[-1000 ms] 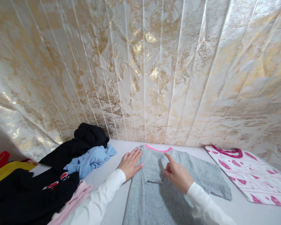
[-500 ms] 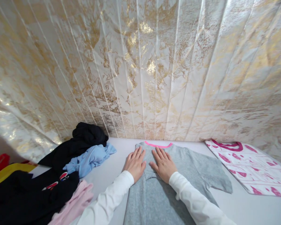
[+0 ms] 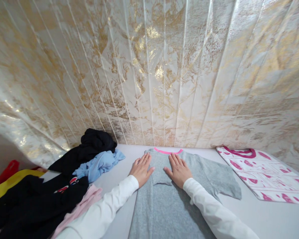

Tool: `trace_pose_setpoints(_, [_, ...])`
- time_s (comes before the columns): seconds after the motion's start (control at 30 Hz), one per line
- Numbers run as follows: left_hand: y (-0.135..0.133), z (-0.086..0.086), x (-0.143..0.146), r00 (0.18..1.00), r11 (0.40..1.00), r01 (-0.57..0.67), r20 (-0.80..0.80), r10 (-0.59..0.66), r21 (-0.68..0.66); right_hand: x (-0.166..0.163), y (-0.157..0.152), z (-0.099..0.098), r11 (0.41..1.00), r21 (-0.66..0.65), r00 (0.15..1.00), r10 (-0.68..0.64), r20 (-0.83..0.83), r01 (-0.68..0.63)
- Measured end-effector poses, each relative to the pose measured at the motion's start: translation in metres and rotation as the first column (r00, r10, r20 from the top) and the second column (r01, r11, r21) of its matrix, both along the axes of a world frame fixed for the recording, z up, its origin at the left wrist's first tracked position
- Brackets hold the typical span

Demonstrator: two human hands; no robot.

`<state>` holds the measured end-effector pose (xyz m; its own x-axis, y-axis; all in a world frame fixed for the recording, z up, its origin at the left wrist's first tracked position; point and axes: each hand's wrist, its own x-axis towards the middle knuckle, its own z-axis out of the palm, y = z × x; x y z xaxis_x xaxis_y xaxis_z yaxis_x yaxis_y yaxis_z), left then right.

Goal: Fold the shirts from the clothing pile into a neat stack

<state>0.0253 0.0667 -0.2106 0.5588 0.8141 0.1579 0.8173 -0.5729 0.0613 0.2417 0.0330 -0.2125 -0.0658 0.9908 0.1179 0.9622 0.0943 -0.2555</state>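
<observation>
A grey T-shirt [image 3: 169, 205] with a pink neckline lies on the white table in front of me. Its left side is folded inward, while a sleeve spreads out to the right. Near the shirt's upper left edge, my left hand [image 3: 141, 170] lies flat with its fingers stretched out. My right hand [image 3: 178, 171] presses flat on the shirt just below the neckline, fingers extended and thumb apart. Neither hand grips anything.
Folded at the right is a white shirt with magenta prints [image 3: 264, 176]. On the left lie black clothes [image 3: 40, 202], a light blue garment [image 3: 99, 164], a pink one [image 3: 79, 207] and a yellow one [image 3: 12, 182]. A gold-patterned curtain [image 3: 149, 73] hangs behind the table [image 3: 254, 219].
My hands have slid apart, the left one a little to the left and the right one to the right, baring more of the shirt between them. The view has shifted slightly.
</observation>
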Motion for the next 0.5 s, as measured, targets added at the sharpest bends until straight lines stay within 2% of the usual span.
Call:
trace_pose_setpoints(0.1, [-0.008, 0.004, -0.011, 0.997, 0.997, 0.073, 0.009, -0.073, -0.004, 0.002, -0.012, 0.009, 0.998, 0.002, 0.997, 0.064, -0.048, -0.064])
trace_pose_setpoints(0.2, [-0.028, 0.009, -0.025, 0.993, 0.993, 0.115, 0.036, -0.115, -0.010, -0.009, -0.046, 0.026, 0.957, 0.062, 0.948, 0.291, -0.130, -0.285])
trace_pose_setpoints(0.3, [-0.053, 0.011, -0.038, 0.987, 0.987, 0.159, 0.033, -0.158, -0.025, -0.030, -0.092, 0.044, 0.827, 0.060, 0.807, 0.559, -0.190, -0.559])
trace_pose_setpoints(0.37, [-0.066, 0.011, -0.043, 0.983, 0.982, 0.185, 0.011, -0.185, -0.040, -0.045, -0.117, 0.051, 0.736, 0.020, 0.716, 0.663, -0.218, -0.676])
trace_pose_setpoints(0.43, [-0.074, 0.009, -0.047, 0.982, 0.980, 0.191, -0.008, -0.191, -0.050, -0.059, -0.135, 0.048, 0.656, -0.011, 0.640, 0.731, -0.237, -0.754])
trace_pose_setpoints(0.5, [-0.077, 0.008, -0.048, 0.982, 0.982, 0.186, -0.016, -0.187, -0.045, -0.074, -0.147, 0.033, 0.586, -0.025, 0.575, 0.785, -0.231, -0.810])
